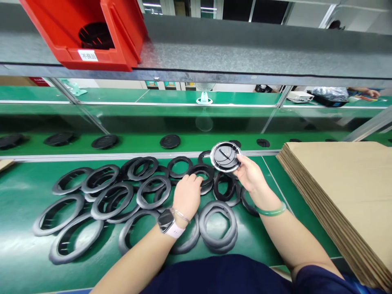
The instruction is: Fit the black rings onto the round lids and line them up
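Observation:
Between the thumb and fingers of my right hand (249, 173) is a round black air vent (225, 157) with a shiny silver rim, held up above the bench. My left hand (187, 194) reaches over the pile, its fingers curled at a black ring (203, 173); the fingertips are partly hidden. Many dark grey and black plastic rings (153, 192) lie around it, some overlapping. Close to my left wrist, two grey rings (218, 241) are stacked on the green bench (245, 245).
Brown cardboard sheets (343, 179) are piled at the right. Beyond the bench edge, black round parts (170, 141) lie spaced along a green strip (137, 143). A red bin (125, 49) with a black part inside sits on the overhead shelf (245, 53). Another person's hand (372, 93) shows far right.

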Demonstrator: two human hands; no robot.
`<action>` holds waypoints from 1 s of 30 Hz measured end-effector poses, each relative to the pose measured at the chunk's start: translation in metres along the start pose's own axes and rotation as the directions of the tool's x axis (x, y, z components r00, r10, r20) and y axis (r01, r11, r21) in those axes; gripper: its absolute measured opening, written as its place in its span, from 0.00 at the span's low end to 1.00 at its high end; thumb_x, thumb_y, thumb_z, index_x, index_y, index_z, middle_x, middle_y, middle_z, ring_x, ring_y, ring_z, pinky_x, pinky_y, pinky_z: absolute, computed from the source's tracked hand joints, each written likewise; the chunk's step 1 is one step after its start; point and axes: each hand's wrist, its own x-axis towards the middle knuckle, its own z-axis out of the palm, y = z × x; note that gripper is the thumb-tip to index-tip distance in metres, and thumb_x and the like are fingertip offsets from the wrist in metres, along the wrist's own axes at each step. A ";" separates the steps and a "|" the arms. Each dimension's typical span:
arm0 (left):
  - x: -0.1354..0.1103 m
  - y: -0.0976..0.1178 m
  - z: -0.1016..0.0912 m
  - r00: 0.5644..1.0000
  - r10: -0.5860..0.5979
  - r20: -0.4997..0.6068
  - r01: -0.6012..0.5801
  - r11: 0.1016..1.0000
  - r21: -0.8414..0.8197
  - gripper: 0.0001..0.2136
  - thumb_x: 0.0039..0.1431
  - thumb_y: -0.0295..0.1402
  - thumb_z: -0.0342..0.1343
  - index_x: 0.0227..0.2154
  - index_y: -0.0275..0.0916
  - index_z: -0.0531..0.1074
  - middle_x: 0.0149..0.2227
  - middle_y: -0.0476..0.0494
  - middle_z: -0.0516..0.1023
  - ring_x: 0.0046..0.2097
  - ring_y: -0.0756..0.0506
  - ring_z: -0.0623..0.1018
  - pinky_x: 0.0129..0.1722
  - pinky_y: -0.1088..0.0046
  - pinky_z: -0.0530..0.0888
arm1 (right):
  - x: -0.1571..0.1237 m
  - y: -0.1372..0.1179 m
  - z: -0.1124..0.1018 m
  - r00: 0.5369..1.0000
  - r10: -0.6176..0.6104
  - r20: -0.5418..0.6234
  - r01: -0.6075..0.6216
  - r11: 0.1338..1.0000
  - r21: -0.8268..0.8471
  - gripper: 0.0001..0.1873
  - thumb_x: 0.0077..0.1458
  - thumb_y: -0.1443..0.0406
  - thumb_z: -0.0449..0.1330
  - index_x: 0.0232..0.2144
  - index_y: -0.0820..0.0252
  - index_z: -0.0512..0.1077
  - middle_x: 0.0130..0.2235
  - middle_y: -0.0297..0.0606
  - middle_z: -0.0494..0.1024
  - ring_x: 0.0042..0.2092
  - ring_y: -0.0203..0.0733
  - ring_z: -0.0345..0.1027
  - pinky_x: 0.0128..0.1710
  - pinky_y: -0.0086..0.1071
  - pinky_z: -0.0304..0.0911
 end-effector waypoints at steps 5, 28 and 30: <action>-0.035 -0.017 -0.018 0.971 -0.229 -0.067 0.165 0.850 -0.500 0.09 0.66 0.38 0.51 0.43 0.41 0.72 0.42 0.41 0.75 0.42 0.41 0.76 0.43 0.63 0.72 | 0.005 0.001 0.000 0.994 -0.054 0.091 0.067 0.988 -0.139 0.20 0.48 0.57 0.71 0.43 0.59 0.77 0.45 0.41 0.81 0.44 0.45 0.76 0.44 0.37 0.73; -0.058 -0.012 0.004 0.826 -0.150 0.544 0.468 -0.356 -0.809 0.17 0.59 0.44 0.59 0.46 0.38 0.73 0.47 0.37 0.79 0.48 0.40 0.78 0.44 0.64 0.78 | 0.206 0.025 -0.029 0.957 -0.158 0.244 0.250 0.015 -0.968 0.11 0.54 0.74 0.63 0.39 0.62 0.82 0.46 0.44 0.81 0.52 0.47 0.72 0.60 0.40 0.60; -0.057 -0.013 0.005 0.819 -0.171 0.548 0.469 -0.351 -0.811 0.16 0.60 0.45 0.58 0.40 0.36 0.75 0.44 0.37 0.79 0.46 0.41 0.78 0.43 0.66 0.78 | 0.212 0.017 -0.050 0.973 -0.162 0.163 0.162 -0.018 -0.987 0.12 0.50 0.75 0.66 0.38 0.62 0.82 0.45 0.44 0.81 0.50 0.48 0.74 0.58 0.38 0.62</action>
